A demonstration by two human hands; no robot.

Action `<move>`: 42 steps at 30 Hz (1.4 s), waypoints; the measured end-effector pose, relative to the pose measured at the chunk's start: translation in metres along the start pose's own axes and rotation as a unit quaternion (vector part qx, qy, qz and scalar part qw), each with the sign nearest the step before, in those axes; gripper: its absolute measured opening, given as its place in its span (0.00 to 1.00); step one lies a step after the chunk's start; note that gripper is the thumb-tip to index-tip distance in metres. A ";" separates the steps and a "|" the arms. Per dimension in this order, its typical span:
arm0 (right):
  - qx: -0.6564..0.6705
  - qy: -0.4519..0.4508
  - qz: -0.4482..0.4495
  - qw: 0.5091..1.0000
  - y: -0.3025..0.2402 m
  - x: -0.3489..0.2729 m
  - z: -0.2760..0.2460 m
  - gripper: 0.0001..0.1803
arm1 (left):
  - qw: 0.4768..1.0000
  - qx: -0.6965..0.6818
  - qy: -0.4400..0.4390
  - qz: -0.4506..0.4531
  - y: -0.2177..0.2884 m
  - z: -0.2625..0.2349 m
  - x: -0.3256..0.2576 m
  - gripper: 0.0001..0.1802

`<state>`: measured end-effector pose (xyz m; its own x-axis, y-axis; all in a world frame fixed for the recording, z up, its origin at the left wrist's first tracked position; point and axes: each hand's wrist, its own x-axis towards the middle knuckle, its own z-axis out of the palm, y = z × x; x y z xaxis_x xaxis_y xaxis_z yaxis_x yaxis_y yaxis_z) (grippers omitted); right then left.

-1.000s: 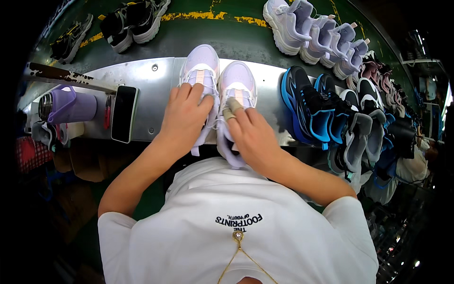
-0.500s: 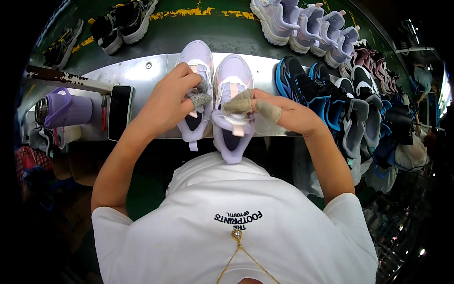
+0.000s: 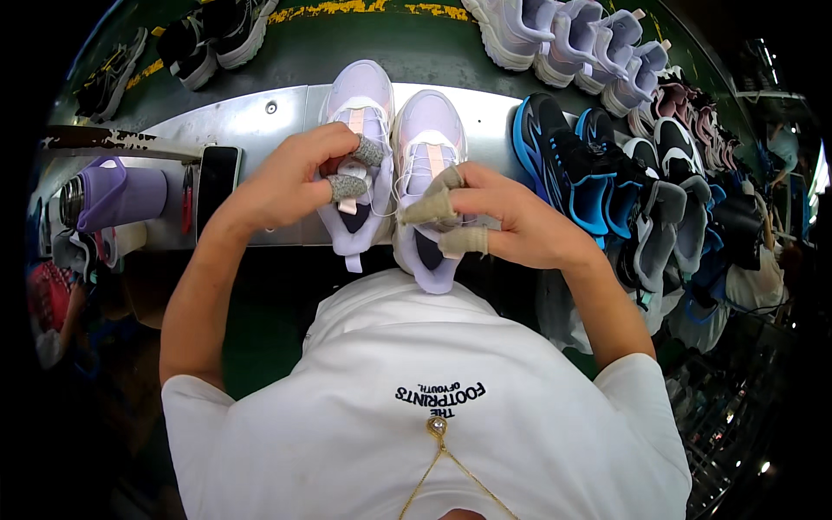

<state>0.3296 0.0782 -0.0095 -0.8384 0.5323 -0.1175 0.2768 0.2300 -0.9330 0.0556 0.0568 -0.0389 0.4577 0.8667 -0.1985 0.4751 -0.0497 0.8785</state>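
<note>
Two lavender sneakers with white and pink parts lie side by side before me, toes pointing away. At the left sneaker (image 3: 362,87), my left hand (image 3: 299,178), with grey covers on thumb and forefinger, is closed on the tongue (image 3: 348,206), whose pink tab shows below the fingers. My right hand (image 3: 511,217) wears beige finger covers and bends over the opening of the right sneaker (image 3: 431,113). Its fingers are closed around the tongue there, which they mostly hide. Thin white laces (image 3: 400,178) run between the two shoes, near the fingertips.
The shoes rest on a metal ledge (image 3: 238,108) beside a green surface (image 3: 364,43). To the left are a phone (image 3: 217,182), a red tool (image 3: 187,201) and a purple flask (image 3: 126,198). Black-and-blue sneakers (image 3: 555,152) and several other shoes crowd the right side.
My right hand has come down over the right sneaker's tongue, covering its pink tab. My left hand has shifted slightly left, and more of the left tongue shows between its fingers.
</note>
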 end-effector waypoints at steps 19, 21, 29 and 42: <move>-0.132 -0.104 0.005 0.986 0.008 0.007 -0.020 0.14 | 0.997 0.030 0.066 0.024 0.005 0.008 -0.004 0.13; -0.102 -0.129 0.022 0.986 0.009 0.007 -0.020 0.15 | 0.996 0.023 0.077 0.042 -0.001 0.011 -0.005 0.16; -0.046 -0.021 0.019 0.999 0.018 0.005 -0.003 0.19 | 0.994 0.034 0.090 0.048 -0.007 0.012 -0.007 0.17; -0.199 0.066 -0.003 0.978 0.015 0.006 0.013 0.24 | 0.927 0.326 0.186 0.011 0.045 0.074 -0.018 0.32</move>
<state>0.3224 0.0739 -0.0287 -0.7799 0.6244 -0.0436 0.4553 0.5180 -0.7242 0.1243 0.0028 -0.0277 0.2390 0.9671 0.0866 0.8776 -0.2533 0.4069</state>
